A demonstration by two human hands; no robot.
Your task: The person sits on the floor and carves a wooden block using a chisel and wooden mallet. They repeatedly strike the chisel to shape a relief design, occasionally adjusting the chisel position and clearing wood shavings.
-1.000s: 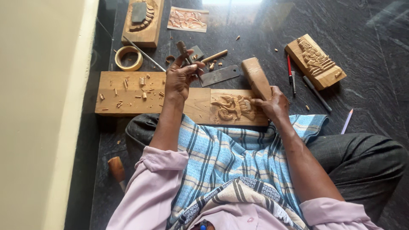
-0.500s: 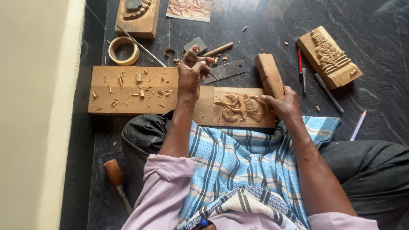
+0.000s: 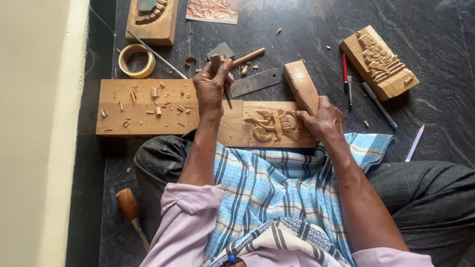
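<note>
Since the earlier frames, left hand point(image 3: 212, 85) has lifted off the plank and moved farther away, now fisted around a thin wood-handled metal chisel point(image 3: 221, 79); right hand point(image 3: 322, 118) has stayed closed on the lower end of the rectangular wooden mallet block point(image 3: 302, 89).

Count, as visible:
- 1 long flat wooden plank point(image 3: 148, 106) lying left to right just beyond the person's knees, its left part strewn with shavings.
- 1 relief carving panel point(image 3: 272, 123) on the right part of that plank, partly cut.
- 3 other carved pieces: 1 carved wooden block point(image 3: 378, 62) far right, 1 carved wooden board point(image 3: 153, 22) far left, 1 thin reddish relief sheet point(image 3: 213, 10) beside it.
- 1 roll of tan tape point(image 3: 137, 60) at far left, a thin metal rod point(image 3: 156, 53) touching it.
- 1 flat grey metal blade point(image 3: 255, 82) between the two hands.
- 1 red pen point(image 3: 345, 69), 1 dark pen point(image 3: 378, 105), 1 pale pencil point(image 3: 414, 142) on the dark stone floor, right side.
- 1 brown-handled tool point(image 3: 129, 207) near left, by the knee.

Chisel position: handle top sticks out above the fist, blade tip points down below it toward the plank edge, left of the carving. Mallet leans from the palm up and away, its near end at the carving's right far corner.
</note>
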